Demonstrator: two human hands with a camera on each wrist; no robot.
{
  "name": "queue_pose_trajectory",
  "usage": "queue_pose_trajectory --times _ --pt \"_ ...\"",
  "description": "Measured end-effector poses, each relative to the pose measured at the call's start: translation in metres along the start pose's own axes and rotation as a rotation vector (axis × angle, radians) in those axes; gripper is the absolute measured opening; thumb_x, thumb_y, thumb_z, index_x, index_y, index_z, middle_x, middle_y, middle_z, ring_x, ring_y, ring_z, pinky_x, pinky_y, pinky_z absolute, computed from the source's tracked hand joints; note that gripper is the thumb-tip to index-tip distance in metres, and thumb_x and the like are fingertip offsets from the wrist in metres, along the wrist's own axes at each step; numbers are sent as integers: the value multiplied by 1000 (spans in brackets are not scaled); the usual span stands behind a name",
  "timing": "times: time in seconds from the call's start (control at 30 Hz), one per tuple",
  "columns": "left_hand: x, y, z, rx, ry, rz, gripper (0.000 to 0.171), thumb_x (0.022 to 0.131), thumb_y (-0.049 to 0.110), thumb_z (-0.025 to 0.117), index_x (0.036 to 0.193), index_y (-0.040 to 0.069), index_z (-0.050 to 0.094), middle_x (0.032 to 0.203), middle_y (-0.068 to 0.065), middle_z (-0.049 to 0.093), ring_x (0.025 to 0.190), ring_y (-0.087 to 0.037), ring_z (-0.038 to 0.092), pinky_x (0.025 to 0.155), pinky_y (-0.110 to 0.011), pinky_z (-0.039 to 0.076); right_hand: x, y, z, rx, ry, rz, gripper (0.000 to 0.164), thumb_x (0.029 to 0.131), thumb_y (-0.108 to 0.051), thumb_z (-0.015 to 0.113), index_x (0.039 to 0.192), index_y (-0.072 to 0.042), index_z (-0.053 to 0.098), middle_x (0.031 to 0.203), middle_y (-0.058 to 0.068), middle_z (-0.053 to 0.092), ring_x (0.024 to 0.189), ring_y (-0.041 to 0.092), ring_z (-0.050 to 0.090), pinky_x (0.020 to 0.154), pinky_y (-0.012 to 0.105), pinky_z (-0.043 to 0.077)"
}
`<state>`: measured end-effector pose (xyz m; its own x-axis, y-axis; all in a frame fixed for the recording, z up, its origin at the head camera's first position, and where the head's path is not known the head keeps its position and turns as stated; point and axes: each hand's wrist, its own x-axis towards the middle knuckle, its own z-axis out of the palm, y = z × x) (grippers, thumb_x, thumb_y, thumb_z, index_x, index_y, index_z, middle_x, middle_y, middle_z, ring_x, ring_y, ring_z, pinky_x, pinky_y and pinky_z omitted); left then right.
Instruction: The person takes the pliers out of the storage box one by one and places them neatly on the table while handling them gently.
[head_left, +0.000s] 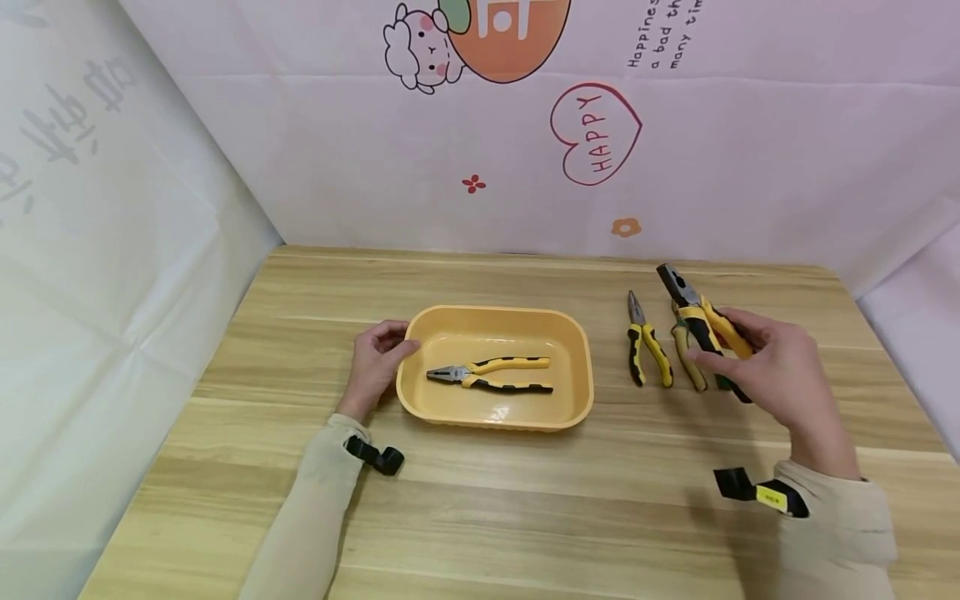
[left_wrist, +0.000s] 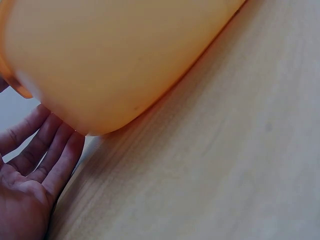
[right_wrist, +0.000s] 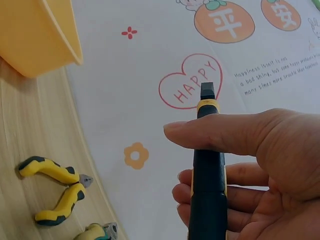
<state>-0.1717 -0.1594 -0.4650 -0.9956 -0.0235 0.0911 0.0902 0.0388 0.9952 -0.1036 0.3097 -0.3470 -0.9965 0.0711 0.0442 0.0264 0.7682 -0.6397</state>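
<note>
A yellow plastic basin [head_left: 495,417] stands on the table, and in it lies a pair of combination pliers [head_left: 491,375] with yellow and black handles. My left hand [head_left: 375,362] holds the basin's left end, thumb over the rim; in the left wrist view its fingers [left_wrist: 62,150] lie against the outer wall. Above the table at the right, my right hand [head_left: 783,367] grips larger combination pliers [head_left: 697,317] by the yellow and black handles, jaws pointing away. In the right wrist view the thumb crosses the dark handle [right_wrist: 209,175] and the fingers curl behind it.
Long-nose pliers [head_left: 647,346] with spread handles lie right of the basin. Beside them are olive-handled pliers [head_left: 688,358], partly hidden by the held pair. A printed white cloth [head_left: 375,175] hangs behind the wooden table [head_left: 525,517], and another cloth [head_left: 112,275] hangs at the left.
</note>
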Motion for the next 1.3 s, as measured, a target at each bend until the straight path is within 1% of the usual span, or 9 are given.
queue_pose_trajectory --times 0.1,0.3,0.4,0.43,0.5,0.6,0.7,1.0,1.3 --pt "0 1 -1 2 0 -4 27 88 -4 70 114 -12 67 109 -27 66 87 -14 65 75 -21 56 1 3 -2 6 16 16 76 84 -38 84 144 0 55 131 28 61 108 28 59 66 3 42" --pt "0 1 -2 1 -3 -13 28 89 -3 70 115 -13 66 112 -28 65 89 -14 65 77 -21 56 3 10 -6 12 40 38 80 82 -41 85 144 -2 55 135 27 59 114 35 58 68 1 41" --pt "0 1 -2 -2 -4 -12 28 89 -2 70 115 -13 66 112 -28 65 89 -15 65 77 -21 56 4 14 -7 14 38 54 81 82 -42 85 146 -3 54 137 27 58 114 33 58 68 1 41" --pt "0 1 -2 -1 -4 -12 28 89 -2 70 114 -13 66 112 -28 65 89 -16 65 77 -21 56 4 15 -7 17 34 59 81 83 -42 84 146 -3 53 137 28 57 114 30 59 68 1 41" --pt "1 1 -2 1 -2 -13 28 89 -2 71 114 -12 66 112 -27 65 89 -16 65 77 -21 56 4 18 -8 25 29 70 81 83 -41 84 147 -3 52 138 28 56 107 14 60 68 1 42" --pt "1 1 -1 6 1 -18 28 89 -2 71 114 -12 66 112 -26 65 90 -15 65 78 -21 55 4 21 -9 38 25 85 82 84 -41 84 148 -3 50 138 29 56 96 -9 50 67 2 43" --pt "1 2 -1 7 1 -22 28 89 -2 71 115 -12 66 113 -26 65 90 -15 65 78 -21 55 4 25 -10 51 26 93 82 84 -40 83 149 -3 50 137 30 56 91 -16 46 66 3 44" --pt "1 2 0 -3 -5 -19 29 89 0 72 114 -12 66 113 -26 65 91 -17 64 78 -22 56 6 36 -12 54 38 126 80 87 -39 81 148 1 49 136 29 55 88 -15 46 64 4 45" --pt "1 2 0 -6 1 -30 28 89 -2 70 115 -14 65 113 -28 64 89 -14 64 78 -20 55 9 47 -12 41 58 138 77 87 -37 81 145 5 51 131 29 57 83 -15 46 61 6 45"
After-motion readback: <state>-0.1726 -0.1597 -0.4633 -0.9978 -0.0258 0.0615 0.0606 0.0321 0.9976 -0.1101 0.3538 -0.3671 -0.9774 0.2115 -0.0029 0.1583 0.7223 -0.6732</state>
